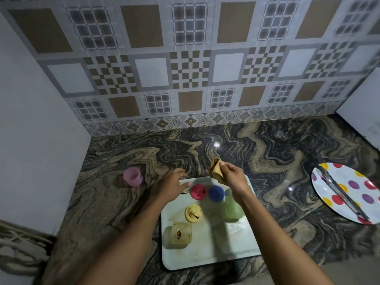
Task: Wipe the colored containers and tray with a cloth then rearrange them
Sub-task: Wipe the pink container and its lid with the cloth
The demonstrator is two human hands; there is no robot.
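Bench of swirled dark stone [246,145] carried your work: a pale tray [205,256], smeared and stained, lay near its front edge, with a spotted plate [347,182] and tongs [339,192] well apart to the right. Your left hand [172,187] hovered open over the tray's far left corner, fingers spread and holding nothing. Your right hand [232,175] pinched a bunched tan cloth [216,168] above the far rim.

On the tray a green container [232,208] stood at the right and a yellowish container [181,235] lay on its side at the front left. A pink container [133,176] stood off the tray to the left. What looked like a red lid [198,191], a blue lid [216,193] and a yellow lid [193,213] sat between them, two showing dark stains.

The containers looked like light, smooth plastic, likely to skid or tip under the cloth, so each probably wanted a grip round its body. The stiff tray seemed best steadied at its rim.
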